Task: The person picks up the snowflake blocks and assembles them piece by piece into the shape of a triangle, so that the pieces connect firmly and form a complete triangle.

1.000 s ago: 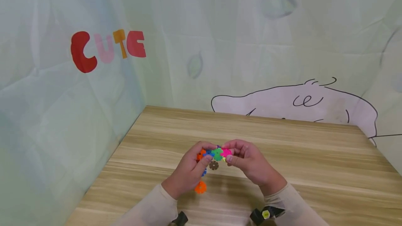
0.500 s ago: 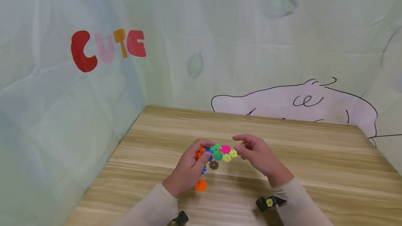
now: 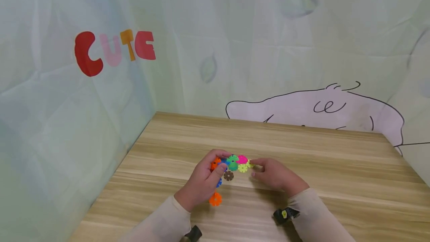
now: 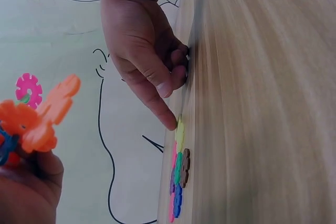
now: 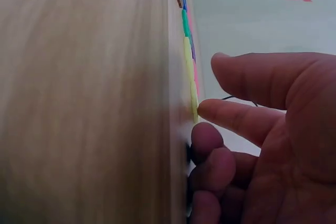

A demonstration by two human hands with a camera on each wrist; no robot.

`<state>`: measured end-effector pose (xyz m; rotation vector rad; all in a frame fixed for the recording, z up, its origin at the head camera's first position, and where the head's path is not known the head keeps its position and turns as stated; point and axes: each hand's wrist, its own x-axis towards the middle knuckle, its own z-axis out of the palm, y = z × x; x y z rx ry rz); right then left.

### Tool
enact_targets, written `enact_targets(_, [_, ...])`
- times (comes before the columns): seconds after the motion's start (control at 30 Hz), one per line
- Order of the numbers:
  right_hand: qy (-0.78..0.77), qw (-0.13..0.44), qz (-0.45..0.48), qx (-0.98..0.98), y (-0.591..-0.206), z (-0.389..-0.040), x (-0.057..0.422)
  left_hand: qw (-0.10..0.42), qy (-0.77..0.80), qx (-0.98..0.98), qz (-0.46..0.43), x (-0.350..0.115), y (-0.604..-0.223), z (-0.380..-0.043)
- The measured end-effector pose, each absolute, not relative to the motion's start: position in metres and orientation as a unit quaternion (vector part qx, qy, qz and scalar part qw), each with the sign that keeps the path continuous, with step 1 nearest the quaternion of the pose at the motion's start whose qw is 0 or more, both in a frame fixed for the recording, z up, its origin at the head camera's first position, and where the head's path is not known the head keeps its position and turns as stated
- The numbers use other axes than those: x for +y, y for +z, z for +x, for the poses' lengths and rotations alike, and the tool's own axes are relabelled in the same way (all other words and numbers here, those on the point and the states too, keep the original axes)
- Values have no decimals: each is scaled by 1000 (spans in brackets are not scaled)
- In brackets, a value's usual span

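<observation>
Between thumb and fingers, my left hand [image 3: 201, 186] holds joined notched plastic discs, the flower-shaped snowflake kind. Orange [image 4: 34, 121], green [image 3: 231, 160] and pink [image 3: 242, 159] discs show in this raised piece, along with some blue. My right hand [image 3: 277, 174] is low over the table, its index fingertip right at a yellow disc [image 5: 194, 100]. Its thumb stands apart and the other fingers bend inward. A second yellow disc [image 3: 242, 168] lies beside that one. Another orange disc [image 3: 215, 199] shows just below the left hand.
On the wooden table [image 3: 336, 182], a brown disc [image 3: 228, 176] lies in a small group with green [image 4: 178, 169], blue [image 4: 178, 202], pink and purple discs. Fabric walls stand along the left and back edges. A black strap device [image 3: 285, 215] sits on the right wrist.
My right hand has let go of the pink disc on the held piece, drawn back right, then lowered to the yellow disc. The left hand keeps its grip, nearly still.
</observation>
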<state>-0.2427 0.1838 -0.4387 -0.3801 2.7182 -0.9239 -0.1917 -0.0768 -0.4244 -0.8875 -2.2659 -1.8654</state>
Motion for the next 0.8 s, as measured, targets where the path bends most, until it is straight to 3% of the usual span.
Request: enact_targets(0.8, [-307, 126, -93, 939, -439, -239, 182, 40, -611, -736, -290, -75, -426, -193])
